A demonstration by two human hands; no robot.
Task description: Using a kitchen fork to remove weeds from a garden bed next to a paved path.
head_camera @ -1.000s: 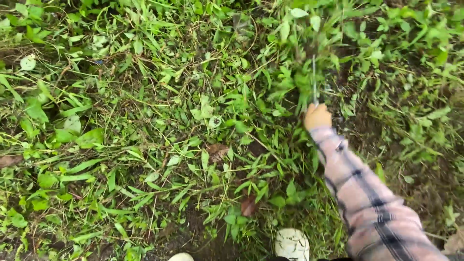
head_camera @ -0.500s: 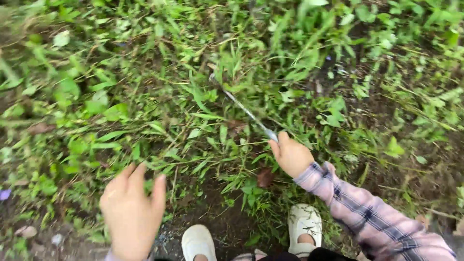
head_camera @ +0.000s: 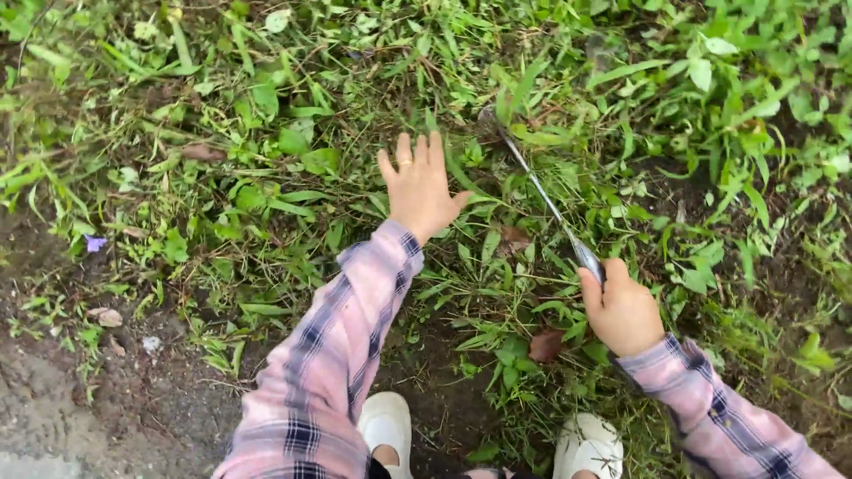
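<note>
My right hand (head_camera: 623, 309) grips the handle of a thin metal weeding tool (head_camera: 543, 197). Its shaft slants up and to the left, and its tip is buried among the green weeds (head_camera: 515, 124). My left hand (head_camera: 417, 186) is stretched forward with fingers spread, palm down over the weeds just left of the tool's shaft, holding nothing. A ring shows on one finger. Both arms wear pink plaid sleeves.
Dense grass and broad-leaf weeds (head_camera: 692, 106) cover the upper ground. Bare dark soil (head_camera: 98, 399) lies at the lower left. My two white shoes (head_camera: 387, 430) (head_camera: 587, 446) stand at the bottom edge. A brown dead leaf (head_camera: 543, 346) lies near my right hand.
My left hand has come into view and reached forward over the weeds. My right hand has drawn back with the tool, whose shaft now tilts up-left instead of straight ahead.
</note>
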